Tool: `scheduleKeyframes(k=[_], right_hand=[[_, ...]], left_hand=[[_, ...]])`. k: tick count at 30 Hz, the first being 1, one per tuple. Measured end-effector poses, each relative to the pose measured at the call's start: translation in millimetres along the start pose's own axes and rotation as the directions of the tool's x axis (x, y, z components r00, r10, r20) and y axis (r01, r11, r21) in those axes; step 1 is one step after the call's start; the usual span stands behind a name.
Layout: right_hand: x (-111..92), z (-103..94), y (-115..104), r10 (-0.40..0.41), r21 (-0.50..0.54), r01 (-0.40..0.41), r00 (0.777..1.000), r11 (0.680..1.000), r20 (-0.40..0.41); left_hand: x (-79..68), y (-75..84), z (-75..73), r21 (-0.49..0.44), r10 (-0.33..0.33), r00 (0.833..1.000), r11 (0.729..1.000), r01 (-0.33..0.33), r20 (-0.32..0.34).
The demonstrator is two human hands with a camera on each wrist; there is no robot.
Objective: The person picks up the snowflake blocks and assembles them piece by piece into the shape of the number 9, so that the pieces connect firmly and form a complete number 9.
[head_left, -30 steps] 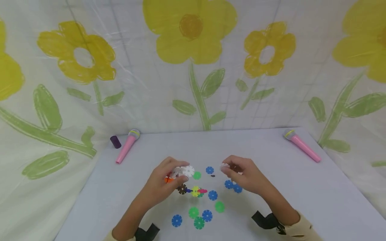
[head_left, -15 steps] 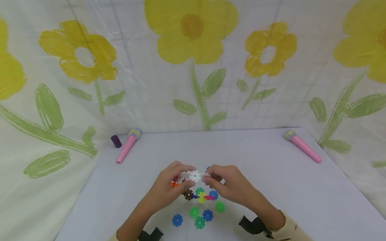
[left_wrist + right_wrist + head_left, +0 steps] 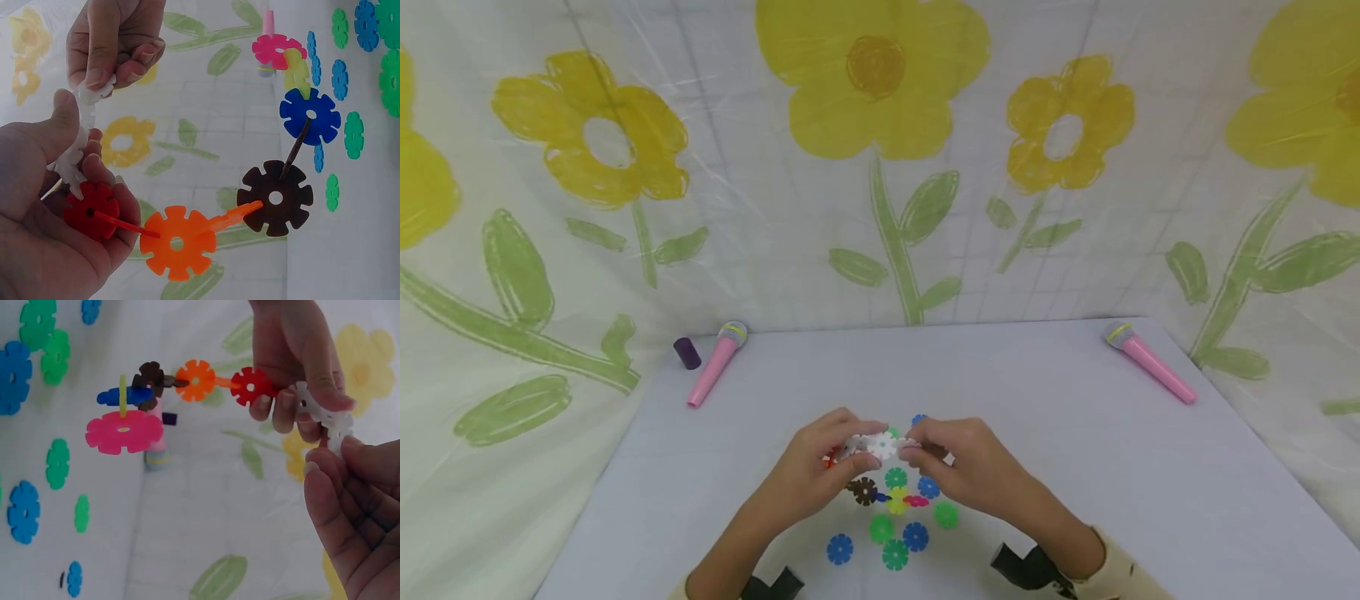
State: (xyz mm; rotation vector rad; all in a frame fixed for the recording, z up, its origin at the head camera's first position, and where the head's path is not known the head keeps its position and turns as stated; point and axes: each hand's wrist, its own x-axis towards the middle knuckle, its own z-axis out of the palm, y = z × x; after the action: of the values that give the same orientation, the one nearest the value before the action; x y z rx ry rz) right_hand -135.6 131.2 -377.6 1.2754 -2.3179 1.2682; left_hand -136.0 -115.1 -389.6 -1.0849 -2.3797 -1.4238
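Note:
My left hand grips the white end of a chain of slotted plastic snowflake discs, thumb and fingers around a white disc. My right hand pinches another white disc, which meets the chain's white end. From the left hand hang a red disc, an orange disc, a brown disc, a dark blue disc, a yellow disc and a pink disc, slotted into each other. Fingers partly hide the white discs.
Loose blue discs and green discs lie on the white table below and around the hands. Pink toy microphones lie at the back left and back right. A dark purple cylinder stands by the left one. A flowered curtain hangs behind.
My right hand has come in leftward with its white disc to the chain's white end. My left hand has shifted slightly right and down, and the hanging chain with it.

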Motion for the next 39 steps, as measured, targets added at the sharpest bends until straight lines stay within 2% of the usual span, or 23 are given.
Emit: scheduleKeyframes(k=[5,8,11,13,15,17,18,20,22,23,24,25,26,29,31,33,34,36,39], right_hand=[[-0.9,5.2,-0.2,0.017,0.011,-0.017,1.000,1.000,-0.016],[3.0,6.2,2.8,0.062,0.024,-0.063,0.998,0.998,0.018],[9.0,9.6,10.4,0.159,-0.053,-0.152,0.976,0.987,0.151],[9.6,18.4,14.7,0.199,-0.142,-0.163,0.937,0.976,0.286],[5.2,33.7,15.4,0.166,-0.241,-0.064,0.886,0.968,0.432],[-2.0,54.6,10.8,0.105,-0.283,0.079,0.808,0.956,0.579],[-6.6,65.6,7.9,0.082,-0.285,0.142,0.757,0.948,0.648],[-14.5,84.8,2.0,0.066,-0.282,0.246,0.634,0.927,0.770],[-22.0,97.5,-1.1,0.098,-0.278,0.290,0.511,0.916,0.854],[-25.5,100.7,-0.5,0.110,-0.274,0.293,0.473,0.916,0.874],[-28.3,101.5,1.1,0.127,-0.279,0.293,0.447,0.914,0.885],[-30.9,99.6,3.7,0.143,-0.288,0.283,0.441,0.915,0.886],[-33.6,96.1,7.6,0.151,-0.297,0.272,0.451,0.915,0.880],[-41.4,80.9,21.3,0.178,-0.313,0.187,0.516,0.931,0.838],[-47.8,69.7,29.8,0.209,-0.326,0.126,0.545,0.937,0.812],[-54.5,59.4,37.1,0.236,-0.345,0.089,0.573,0.934,0.785],[-57.2,54.9,40.8,0.244,-0.359,0.082,0.596,0.930,0.765],[-60.0,46.3,49.0,0.233,-0.399,0.111,0.659,0.910,0.715],[-58.0,38.3,58.9,0.133,-0.451,0.214,0.772,0.866,0.621]], left_hand=[[-0.6,0.1,-0.6,-0.032,0.027,1.000,0.999,-0.027,0.002],[1.8,1.1,-10.7,0.019,0.016,1.000,1.000,-0.016,0.022],[2.4,0.8,-29.8,0.130,0.004,1.000,0.991,0.000,-0.024],[0.2,0.2,-44.1,0.202,0.016,0.995,0.979,0.003,-0.094],[-3.4,-1.4,-56.9,0.250,0.045,0.984,0.968,0.000,-0.171],[-6.6,-2.3,-66.4,0.267,0.078,0.971,0.964,-0.016,-0.225],[-7.9,-3.0,-70.0,0.268,0.095,0.966,0.963,-0.028,-0.240],[-9.4,-3.9,-74.5,0.264,0.106,0.961,0.964,-0.035,-0.257],[-10.0,-3.8,-76.1,0.259,0.096,0.963,0.965,-0.029,-0.251],[-10.0,-3.6,-76.2,0.259,0.080,0.968,0.966,-0.016,-0.240],[-9.7,-3.3,-75.9,0.259,0.065,0.972,0.966,-0.005,-0.225],[-9.1,-3.3,-75.1,0.257,0.049,0.977,0.966,0.007,-0.209],[-8.5,-3.1,-74.3,0.256,0.036,0.981,0.967,0.014,-0.191],[-8.0,-1.0,-72.2,0.244,0.013,0.989,0.970,0.024,-0.147],[-8.9,0.5,-71.4,0.228,0.005,0.992,0.973,0.025,-0.127],[-9.8,2.0,-71.3,0.217,0.002,0.994,0.976,0.022,-0.112],[-10.2,2.4,-71.7,0.216,0.007,0.994,0.976,0.016,-0.106],[-10.7,2.7,-73.3,0.210,0.016,0.995,0.978,0.005,-0.099],[-12.1,2.3,-76.7,0.202,0.038,0.995,0.979,-0.018,-0.094]])
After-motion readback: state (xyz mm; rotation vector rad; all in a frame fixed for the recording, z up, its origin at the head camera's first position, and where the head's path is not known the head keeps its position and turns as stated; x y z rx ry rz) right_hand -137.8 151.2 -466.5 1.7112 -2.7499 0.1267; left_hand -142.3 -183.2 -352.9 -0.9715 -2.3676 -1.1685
